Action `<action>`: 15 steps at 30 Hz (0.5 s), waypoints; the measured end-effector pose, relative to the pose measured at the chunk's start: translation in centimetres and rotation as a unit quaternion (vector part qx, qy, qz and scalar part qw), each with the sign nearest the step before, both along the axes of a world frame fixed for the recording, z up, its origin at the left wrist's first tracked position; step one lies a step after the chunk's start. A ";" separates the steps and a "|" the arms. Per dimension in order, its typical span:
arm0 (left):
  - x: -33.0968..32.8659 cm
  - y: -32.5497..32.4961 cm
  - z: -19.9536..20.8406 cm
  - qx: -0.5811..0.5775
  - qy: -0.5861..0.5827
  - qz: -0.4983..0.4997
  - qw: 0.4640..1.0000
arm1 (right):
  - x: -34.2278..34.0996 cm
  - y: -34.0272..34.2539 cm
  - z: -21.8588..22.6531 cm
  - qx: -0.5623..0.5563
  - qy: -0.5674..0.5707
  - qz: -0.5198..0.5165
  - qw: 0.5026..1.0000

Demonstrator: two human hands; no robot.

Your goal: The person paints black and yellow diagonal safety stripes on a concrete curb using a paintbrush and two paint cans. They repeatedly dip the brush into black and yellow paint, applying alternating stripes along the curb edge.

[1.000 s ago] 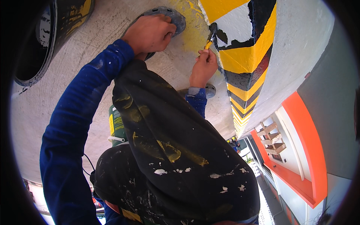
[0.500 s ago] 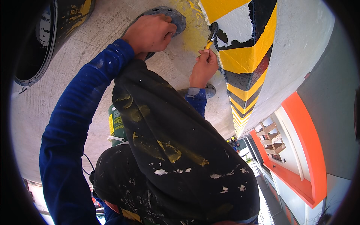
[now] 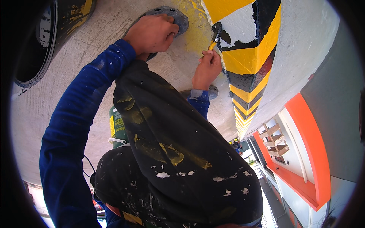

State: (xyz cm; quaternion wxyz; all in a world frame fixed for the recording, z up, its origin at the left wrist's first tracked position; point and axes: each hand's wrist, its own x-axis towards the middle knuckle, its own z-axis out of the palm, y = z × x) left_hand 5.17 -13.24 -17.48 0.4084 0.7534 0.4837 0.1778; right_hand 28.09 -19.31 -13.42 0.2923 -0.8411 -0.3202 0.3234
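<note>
One slim, black-tipped brush (image 3: 215, 37) at angular kerb (image 3: 243, 60)

Two hands (image 3: 152, 33), at eleven and one o'clock; one brush (image 3: 215, 36) at one; two shoes (image 3: 178, 19), at twelve and two; two buckets (image 3: 120, 128), at nine and ten.

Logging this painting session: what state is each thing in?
Right hand: closed on the paintbrush
Paintbrush: bristles dark with paint
Curb: striped, one whitish patch partly blackened
Left hand: curled, grasp unclear
Gray shoes: partly hidden
Dark bucket: open, paint-smeared
Green container: partly hidden, lid unclear
Trousers: paint-spotted
</note>
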 end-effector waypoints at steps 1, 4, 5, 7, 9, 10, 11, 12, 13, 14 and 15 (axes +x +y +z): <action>0.0 0.0 0.0 0.001 -0.001 0.001 1.000 | 0.0 0.0 0.0 0.001 0.000 -0.001 1.000; 0.0 0.0 -0.1 0.000 0.001 0.000 1.000 | 0.0 0.1 0.1 -0.004 -0.013 0.006 1.000; 0.0 0.0 -0.1 0.000 0.001 0.000 1.000 | 0.1 0.0 0.1 -0.006 -0.012 0.010 1.000; 0.0 0.0 -0.1 0.001 0.002 0.000 1.000 | 0.3 0.0 0.1 -0.009 -0.010 0.018 1.000; 0.0 0.0 -0.2 0.004 -0.001 0.000 1.000 | 0.2 0.1 0.2 -0.007 -0.011 0.019 1.000; 0.0 0.0 -0.2 0.005 -0.003 -0.001 1.000 | 0.2 0.1 0.3 -0.007 -0.011 0.019 1.000; 0.0 0.0 -0.1 0.001 -0.002 -0.002 1.000 | 0.1 0.1 0.3 -0.005 -0.009 0.016 1.000; 0.0 0.1 0.0 -0.004 -0.001 -0.004 1.000 | 0.1 0.1 0.4 -0.003 -0.006 0.014 1.000; 0.0 0.1 0.1 -0.009 0.000 -0.005 1.000 | 0.1 0.1 0.4 -0.002 -0.003 0.011 1.000; 0.0 0.1 0.1 -0.008 0.000 -0.004 1.000 | 0.0 0.1 0.4 -0.002 -0.002 0.010 1.000; 0.0 0.1 0.1 -0.007 0.000 -0.002 1.000 | 0.0 0.2 0.5 -0.002 0.000 0.009 1.000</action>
